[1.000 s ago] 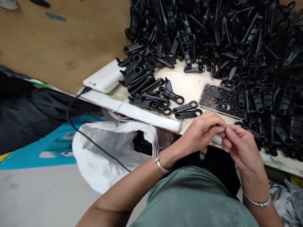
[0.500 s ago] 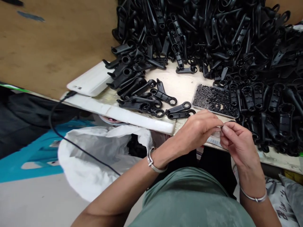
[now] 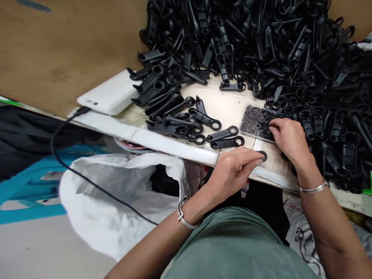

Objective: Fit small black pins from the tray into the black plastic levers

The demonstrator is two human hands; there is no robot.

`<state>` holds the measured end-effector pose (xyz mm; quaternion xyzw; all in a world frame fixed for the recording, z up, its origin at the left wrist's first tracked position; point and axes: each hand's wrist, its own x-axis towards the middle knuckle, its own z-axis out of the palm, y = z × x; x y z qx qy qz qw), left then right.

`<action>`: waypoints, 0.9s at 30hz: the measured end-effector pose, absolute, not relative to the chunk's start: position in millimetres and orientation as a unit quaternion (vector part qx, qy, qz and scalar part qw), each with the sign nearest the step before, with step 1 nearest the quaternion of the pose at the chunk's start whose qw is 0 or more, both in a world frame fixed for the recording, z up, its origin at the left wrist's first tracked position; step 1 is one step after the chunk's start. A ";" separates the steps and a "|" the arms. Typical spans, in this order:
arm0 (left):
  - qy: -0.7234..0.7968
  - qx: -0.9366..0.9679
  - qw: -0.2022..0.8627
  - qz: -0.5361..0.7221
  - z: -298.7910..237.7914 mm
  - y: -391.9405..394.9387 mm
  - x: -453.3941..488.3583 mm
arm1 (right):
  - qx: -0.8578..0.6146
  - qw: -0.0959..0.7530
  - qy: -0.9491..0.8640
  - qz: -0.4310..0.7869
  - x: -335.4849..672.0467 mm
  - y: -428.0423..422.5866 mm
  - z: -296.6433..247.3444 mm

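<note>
Between the thumb and fingers of my left hand (image 3: 235,166) is a small black ring (image 3: 264,155), pinched over the table's front edge. My right hand (image 3: 287,137) reaches into a clear shallow box (image 3: 255,136) full of tiny dark parts (image 3: 254,119). Its fingertips are drawn together at the box's right side, and whatever may be between them is too small to make out. Two black plastic arms with ringed ends, one of them a ribbed arm (image 3: 227,142), lie just left of the box.
A large heap of black plastic arms (image 3: 241,42) covers the back and right of the table. More lie in a group (image 3: 171,112) on the left, beside a white device (image 3: 107,95) with a black cable (image 3: 87,176). Below the front edge hangs an open white bag (image 3: 95,209).
My hands were together and have separated. The right one has moved up to the box of tiny parts, while the left keeps a small black ring, now plainly visible.
</note>
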<state>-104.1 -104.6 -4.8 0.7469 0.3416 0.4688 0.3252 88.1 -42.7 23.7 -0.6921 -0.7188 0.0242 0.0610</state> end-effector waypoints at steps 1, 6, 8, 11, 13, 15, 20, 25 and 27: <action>0.345 0.736 0.346 0.468 -4.5 -107.2 -105.7 | -0.699 0.028 -0.715 0.010 85.3 -35.9 22.7; 0.366 0.623 0.495 0.483 -5.3 -115.0 -109.7 | -0.714 -0.026 -0.700 -0.010 79.8 -23.7 18.3; 0.377 0.560 0.552 0.489 -5.9 -115.9 -109.6 | -0.714 -0.011 -0.700 0.000 83.7 -24.5 18.6; 0.385 0.482 0.609 0.498 -5.9 -115.9 -108.4 | -0.699 0.077 -0.710 0.042 93.0 -31.7 22.2; 0.382 0.449 0.630 0.506 -5.5 -115.3 -107.0 | -0.685 0.175 -0.693 0.140 98.6 -42.5 25.7; 0.378 0.434 0.638 0.511 -5.1 -114.6 -105.0 | -0.660 0.276 -0.637 0.287 101.8 -57.8 28.7; 0.390 0.444 0.630 0.503 -4.5 -115.0 -97.0 | -0.552 0.425 -0.483 0.531 99.4 -98.6 28.3; 0.380 0.458 0.630 0.499 -3.5 -117.6 -88.2 | -0.501 0.487 -0.418 0.580 94.1 -118.9 20.1; 0.374 0.466 0.629 0.498 -2.7 -118.7 -85.8 | -0.494 0.503 -0.410 0.579 93.0 -122.8 17.0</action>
